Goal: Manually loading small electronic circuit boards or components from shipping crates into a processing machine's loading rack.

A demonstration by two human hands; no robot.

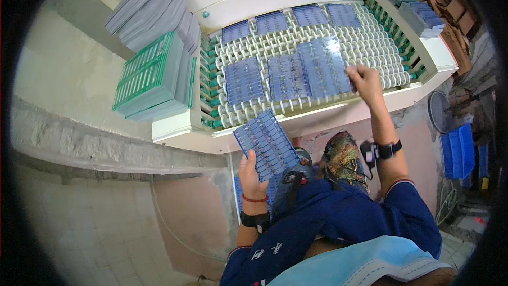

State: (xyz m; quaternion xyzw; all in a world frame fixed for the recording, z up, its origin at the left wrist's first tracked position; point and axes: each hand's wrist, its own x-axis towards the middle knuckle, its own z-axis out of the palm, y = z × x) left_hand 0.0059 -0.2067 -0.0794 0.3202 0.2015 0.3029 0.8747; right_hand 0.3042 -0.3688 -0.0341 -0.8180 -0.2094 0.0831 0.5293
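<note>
My left hand is closed on a blue circuit board panel, tilted in front of the roller conveyor and marked off in small rows. My right hand pinches the right edge of a second blue panel, which catches the light over the white rollers. The left side of that panel overlaps or lies close against a panel on the rollers; I cannot tell which. Another panel rests further left. Below my left hand, more blue panels show partly behind my arm.
Several blue panels lie in a row on the far rollers. Green-and-white slotted sheets and grey sheets are stacked at the left. On the right ledge stands a stack of blue panels. Blue bins sit on the right floor.
</note>
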